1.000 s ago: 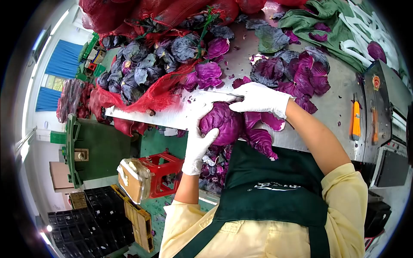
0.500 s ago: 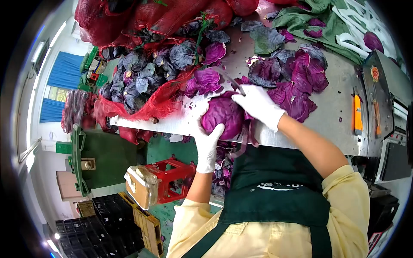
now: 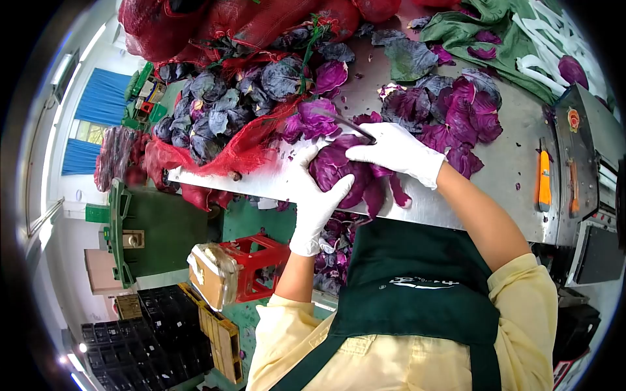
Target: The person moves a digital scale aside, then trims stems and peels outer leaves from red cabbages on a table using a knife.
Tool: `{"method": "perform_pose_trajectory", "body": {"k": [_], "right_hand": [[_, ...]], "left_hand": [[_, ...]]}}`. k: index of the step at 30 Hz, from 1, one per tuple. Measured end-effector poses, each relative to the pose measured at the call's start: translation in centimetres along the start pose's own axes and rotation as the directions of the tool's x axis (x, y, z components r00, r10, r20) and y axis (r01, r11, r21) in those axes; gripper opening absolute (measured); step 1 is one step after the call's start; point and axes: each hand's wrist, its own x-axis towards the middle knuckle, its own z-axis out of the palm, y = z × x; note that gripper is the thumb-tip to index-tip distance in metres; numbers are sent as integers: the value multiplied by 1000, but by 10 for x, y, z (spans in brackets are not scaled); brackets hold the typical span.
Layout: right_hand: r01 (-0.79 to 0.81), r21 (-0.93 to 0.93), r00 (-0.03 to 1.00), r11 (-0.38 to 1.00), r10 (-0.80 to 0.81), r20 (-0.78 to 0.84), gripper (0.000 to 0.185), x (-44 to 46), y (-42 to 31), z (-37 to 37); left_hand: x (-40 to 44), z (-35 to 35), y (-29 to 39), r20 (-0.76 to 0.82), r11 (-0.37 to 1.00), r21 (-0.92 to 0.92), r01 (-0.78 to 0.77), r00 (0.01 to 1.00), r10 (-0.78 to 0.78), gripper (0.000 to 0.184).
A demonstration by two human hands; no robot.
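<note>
Table [image 3: 495, 195]: metal, scraps strewn about.
Sacks [image 3: 254, 29]: red, along the far side.
Pile [image 3: 222, 117]: dark cabbages on red netting, left.
Leaves [image 3: 460, 114]: purple, heaped right of centre.
Left hand [image 3: 316, 208]: gloved, curved around cabbage [image 3: 336, 166], holding its left side.
Right hand [image 3: 398, 153]: gloved, gripping knife [image 3: 358, 130], touching cabbage.
Cabbage: near table edge, between hands, leaves loose at right.
Knife: blade pointing up-left.
</note>
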Motion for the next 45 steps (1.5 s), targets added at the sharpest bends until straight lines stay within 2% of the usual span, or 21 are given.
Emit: {"method": "perform_pose_trajectory", "body": {"k": [1, 3, 9, 11, 13, 15, 18, 19, 21, 23, 25, 26, 30, 33, 35, 38, 39, 41, 42, 43, 45], "right_hand": [[-1, 0, 1000, 1000, 1, -2, 43, 1, 2, -1], [81, -278, 996, 957, -67, 57, 47, 3, 2, -6], [217, -498, 976, 840, -184, 115, 39, 8, 8, -7], [109, -528, 989, 842, -146, -29, 34, 19, 18, -4], [-79, -299, 997, 951, 77, -20, 35, 28, 29, -17], [-192, -319, 981, 928, 187, -45, 36, 43, 69, -22], [-244, -494, 969, 835, 195, -150, 31, 32, 66, -17], [-152, -646, 952, 748, -65, -299, 30, 24, 61, -5], [21, -632, 916, 775, -268, -297, 35, 19, 22, 1], [321, -190, 943, 928, -332, -32, 39, 9, -2, 8], [338, -282, 941, 898, -325, 93, 40, 10, -10, 12], [309, -215, 951, 927, -302, 64, 35, 16, -10, 11], [-40, -472, 973, 881, -74, -221, 28, 49, 21, -10], [-237, -516, 948, 823, 81, -307, 30, 42, 57, -26], [-260, -503, 943, 824, 106, -314, 41, 26, 53, -24], [-125, -307, 925, 944, -2, -381, 43, 13, 25, -8], [-39, -217, 904, 975, -58, -423, 42, 12, 22, -2], [-197, 124, 957, 972, 218, -192, 37, 4, 11, -4], [-177, 261, 950, 949, 234, -205, 38, -8, 0, -2], [-85, 253, 961, 964, 146, -233, 36, -18, 3, -3], [-160, 352, 951, 922, 240, -197, 34, -40, -5, -15]], "left_hand": [[0, 0, 0, 2, 1000, -1, -1, 1000, 1, 74], [3, -1, 4, 69, 995, 93, -34, 997, 27, 73], [8, 4, 3, 101, 1000, 21, -1, 995, -1, 75], [8, 7, 1, -24, 998, -21, -66, 998, 66, 86], [4, 0, 5, 20, 998, -8, -54, 998, 54, 96], [-1, -5, 6, 58, 994, -108, 17, 998, -11, 99], [-2, -20, -6, 119, 967, -181, 179, 980, -159, 91], [-2, -25, -11, 147, 966, -146, 211, 971, -190, 88], [0, -20, -11, 124, 965, -166, 204, 975, -185, 87], [3, -16, -5, 104, 978, -133, 162, 983, -149, 85], [6, -10, -8, 118, 983, -128, 134, 986, -119, 87], [9, -12, -7, 114, 994, -85, 72, 991, -62, 89], [-2, -11, 2, 137, 990, -139, -15, 990, 34, 117], [-12, -20, -8, 157, 998, -46, -37, 987, 44, 119], [-14, -28, -18, 157, 983, -162, 89, 986, -64, 102], [-11, -29, -35, 107, 733, -577, 359, 924, -368, 85], [-7, -33, -40, 222, 470, -739, 483, 833, -507, 83], [-2, -25, -32, 301, -24, -933, 360, 740, -602, 79], [1, -27, -14, 357, -107, -922, 371, 712, -605, 76], [7, -29, -14, 399, -153, -908, 389, 695, -598, 73], [14, -23, -3, 406, -208, -911, 356, 684, -606, 75]]}}
